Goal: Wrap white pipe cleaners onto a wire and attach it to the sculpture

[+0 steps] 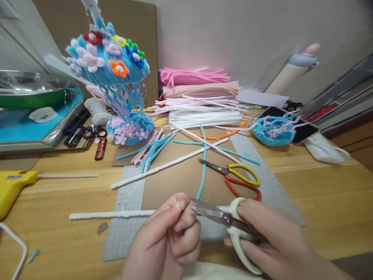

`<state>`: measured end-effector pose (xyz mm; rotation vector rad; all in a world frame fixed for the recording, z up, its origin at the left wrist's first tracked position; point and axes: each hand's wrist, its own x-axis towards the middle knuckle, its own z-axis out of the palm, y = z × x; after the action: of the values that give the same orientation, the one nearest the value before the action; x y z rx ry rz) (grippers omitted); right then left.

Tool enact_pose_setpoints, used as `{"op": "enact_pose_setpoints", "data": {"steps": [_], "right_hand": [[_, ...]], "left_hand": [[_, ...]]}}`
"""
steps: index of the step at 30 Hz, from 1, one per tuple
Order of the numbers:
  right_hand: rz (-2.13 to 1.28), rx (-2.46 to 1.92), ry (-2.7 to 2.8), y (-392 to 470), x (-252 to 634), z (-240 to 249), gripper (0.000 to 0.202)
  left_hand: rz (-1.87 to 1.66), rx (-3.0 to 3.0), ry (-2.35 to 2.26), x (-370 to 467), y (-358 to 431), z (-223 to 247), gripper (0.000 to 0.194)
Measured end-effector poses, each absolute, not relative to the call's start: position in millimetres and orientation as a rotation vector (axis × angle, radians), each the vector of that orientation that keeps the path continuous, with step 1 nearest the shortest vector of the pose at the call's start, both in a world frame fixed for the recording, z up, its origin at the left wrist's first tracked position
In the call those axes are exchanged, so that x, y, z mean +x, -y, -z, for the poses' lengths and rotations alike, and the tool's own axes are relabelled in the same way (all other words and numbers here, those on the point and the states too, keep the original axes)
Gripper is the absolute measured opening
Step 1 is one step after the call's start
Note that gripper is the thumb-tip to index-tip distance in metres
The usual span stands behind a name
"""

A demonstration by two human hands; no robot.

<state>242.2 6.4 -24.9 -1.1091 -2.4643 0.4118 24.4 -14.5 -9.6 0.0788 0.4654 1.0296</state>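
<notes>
At the lower middle, my left hand (170,237) is closed in a pinch, thumb against index finger; whatever is between the fingertips is too small to make out. My right hand (274,229) grips scissors with cream handles (240,249), their blades pointing left and the tips close beside my left fingertips. A fuzzy white pipe cleaner (113,214) runs behind my left hand; whether the hand touches it I cannot tell. Another white pipe cleaner (163,166) lies slantwise across the brown cardboard (171,186), near crossed blue stems (203,171) and scissors with yellow and red handles (227,171).
A grey cutting mat (119,233) lies under the cardboard. Behind stand a blue flowered jellyfish-like craft (107,74) and bundles of pink and white pipe cleaners (204,118). A yellow glue gun (17,186) is at left; a blue fuzzy piece (274,134) rests by a phone (305,130).
</notes>
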Motion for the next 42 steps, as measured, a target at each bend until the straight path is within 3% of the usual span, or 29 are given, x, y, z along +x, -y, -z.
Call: {"op": "enact_pose_setpoints", "data": {"steps": [3,7,28,42], "right_hand": [[-0.239,-0.986,2.462,-5.3,239.7,22.4,0.007],[-0.143,-0.939,2.481,-5.8,236.8,19.1,0.013],[-0.271,-1.014,2.517,-4.6,239.9,21.1,0.009],[-0.225,-0.990,2.518,-5.0,242.2,20.7,0.018]], "left_hand": [[-1.050,0.105,-0.496,24.6,16.7,7.7,0.020],[-1.043,0.127,-0.511,24.7,18.0,5.3,0.016],[-1.037,0.109,-0.561,25.4,20.9,9.8,0.012],[-1.034,0.123,-0.547,24.8,23.0,9.7,0.012]]}}
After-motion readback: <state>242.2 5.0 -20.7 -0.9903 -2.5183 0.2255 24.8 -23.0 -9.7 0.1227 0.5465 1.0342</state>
